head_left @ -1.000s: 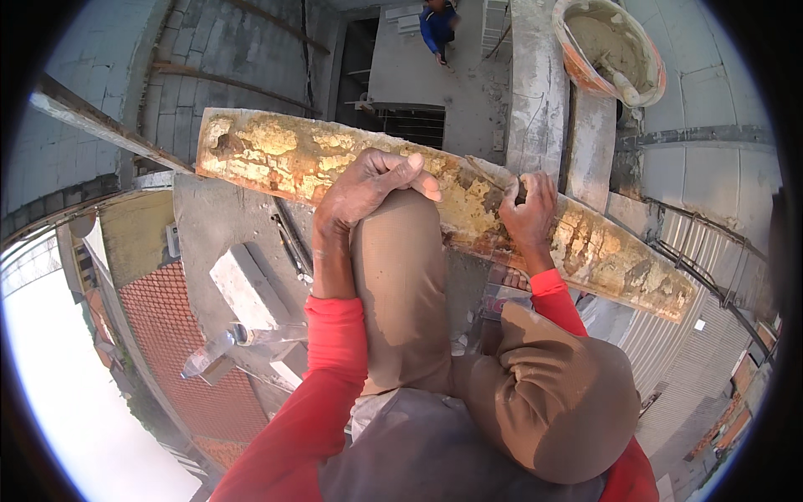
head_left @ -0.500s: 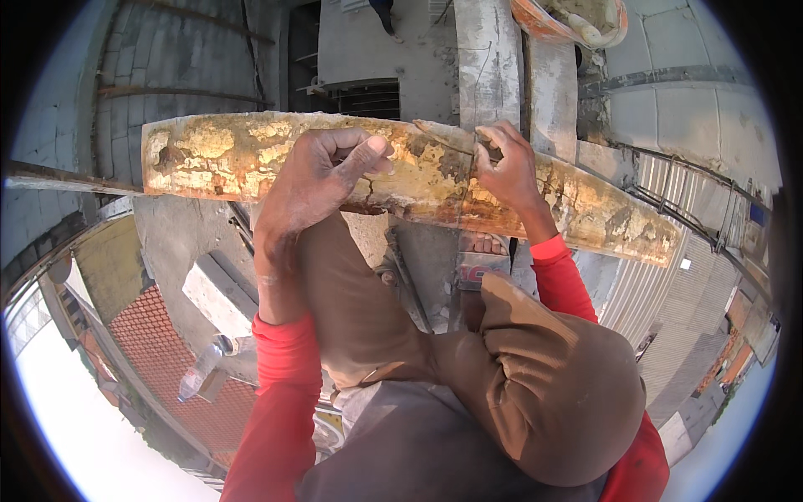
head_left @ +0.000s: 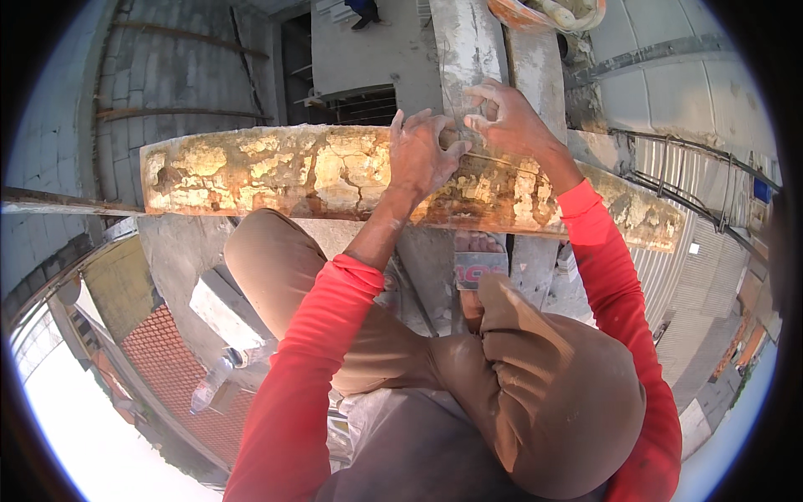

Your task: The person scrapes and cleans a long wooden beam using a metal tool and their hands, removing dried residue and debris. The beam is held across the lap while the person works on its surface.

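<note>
The plank (head_left: 276, 171), crusted with yellowish, flaking mortar, is laid crosswise in front of the knees, its middle passing over a pale ledge (head_left: 473, 50). The left hand (head_left: 422, 155) is held over the plank's middle, its thumb and fingers curved toward each other with a small gap between. The right hand (head_left: 519, 125) is held just beside it, over the plank's far edge; its fingers are bent and partly spread, with the thumb set apart from the forefinger. Whether anything thin is pinched by either hand cannot be told.

Below the plank, a foot (head_left: 478, 243) is seen near its near edge. To the left, a white block (head_left: 230, 309) and a clear bottle (head_left: 211, 385) are seen. An orange bucket (head_left: 548, 15) is cut off by the top edge, and another person's leg (head_left: 364, 12) is partly shown.
</note>
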Motion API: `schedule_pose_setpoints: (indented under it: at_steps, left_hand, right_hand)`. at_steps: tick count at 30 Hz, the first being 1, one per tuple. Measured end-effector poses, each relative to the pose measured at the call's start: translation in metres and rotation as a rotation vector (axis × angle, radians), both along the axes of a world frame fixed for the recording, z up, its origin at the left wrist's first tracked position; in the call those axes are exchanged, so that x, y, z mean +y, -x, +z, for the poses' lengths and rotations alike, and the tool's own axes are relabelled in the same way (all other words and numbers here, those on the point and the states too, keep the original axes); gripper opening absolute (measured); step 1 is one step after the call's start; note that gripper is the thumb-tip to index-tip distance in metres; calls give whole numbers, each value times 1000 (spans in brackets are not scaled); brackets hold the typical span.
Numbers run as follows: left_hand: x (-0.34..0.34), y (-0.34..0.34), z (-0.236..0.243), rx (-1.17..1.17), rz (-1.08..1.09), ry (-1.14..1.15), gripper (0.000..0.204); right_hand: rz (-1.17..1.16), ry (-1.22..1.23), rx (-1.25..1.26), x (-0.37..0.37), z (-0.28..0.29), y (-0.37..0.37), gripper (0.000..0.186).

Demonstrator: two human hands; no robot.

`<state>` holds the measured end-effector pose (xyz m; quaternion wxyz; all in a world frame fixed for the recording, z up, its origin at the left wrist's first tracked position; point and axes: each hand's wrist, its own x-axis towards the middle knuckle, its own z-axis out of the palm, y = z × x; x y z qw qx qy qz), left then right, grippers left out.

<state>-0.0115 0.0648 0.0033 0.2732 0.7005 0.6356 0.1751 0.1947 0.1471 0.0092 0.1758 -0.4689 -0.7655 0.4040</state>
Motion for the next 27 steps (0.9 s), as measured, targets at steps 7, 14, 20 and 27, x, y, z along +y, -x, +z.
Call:
schedule_pose_setpoints:
  at_steps: [7,14,20,27]
  left_hand:
    - [2,-11,0,-54,69,-83,25]
    - [33,-1,5,31,19,188,26]
    - [31,60,75,-103,-113,296,58]
    - [-57,257,189,-320,495,-362,52]
  right_hand:
    - [-106,367,62,13,-7,16,37]
    - [-237,31,-20,-60,8,15,27]
    - [-442,156,-37,-118,21,6,36]
    - [-485,79,-106,-156,-17,-29,30]
